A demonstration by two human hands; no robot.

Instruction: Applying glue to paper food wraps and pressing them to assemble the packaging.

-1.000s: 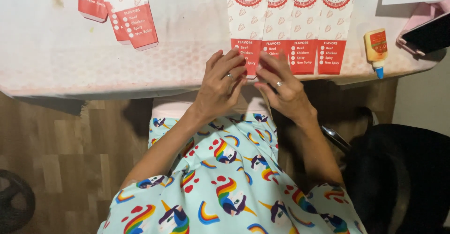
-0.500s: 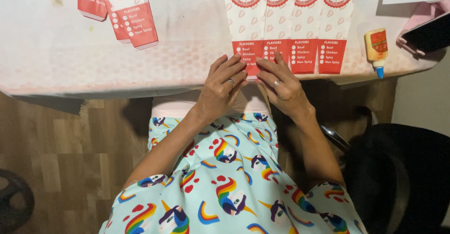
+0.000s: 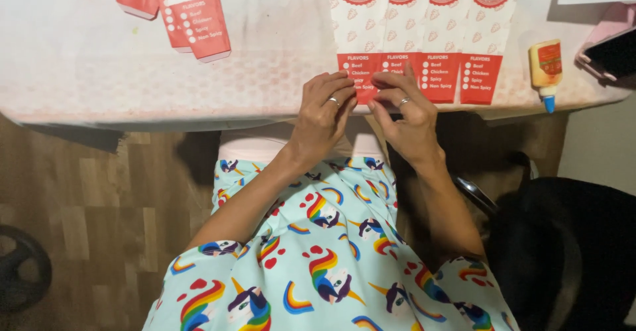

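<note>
While both hands work at the desk's near edge, notes as follows.

Left hand: left hand (image 3: 324, 109) has its fingers curled and bunched, tips pressed on the red lower flap of the row of flat paper sleeves (image 3: 417, 33); a ring shows on one finger.

Right hand: right hand (image 3: 403, 109) has its fingers bent, thumb and fingertips pinching the same red flap, just beside the left hand; ring on one finger also.

Sleeves: four white-and-red printed sleeves lying flat, overlapped side by side, running from the far edge to the near edge, right of the desk's middle.

Desk: desk (image 3: 79, 72) is covered in a pale, worn patterned sheet.

Spare sleeves: two more red-and-white sleeves (image 3: 192, 13) lie near the far left corner, well apart from the hands.

Glue: a small glue bottle (image 3: 545, 66) with a blue nozzle lies near the right end of the near edge, just beside the rightmost sleeve.

Phone: a dark phone in a pink case (image 3: 613, 49) lies at the right edge.

Seat: a black chair (image 3: 570, 251) stands right of the person.
</note>
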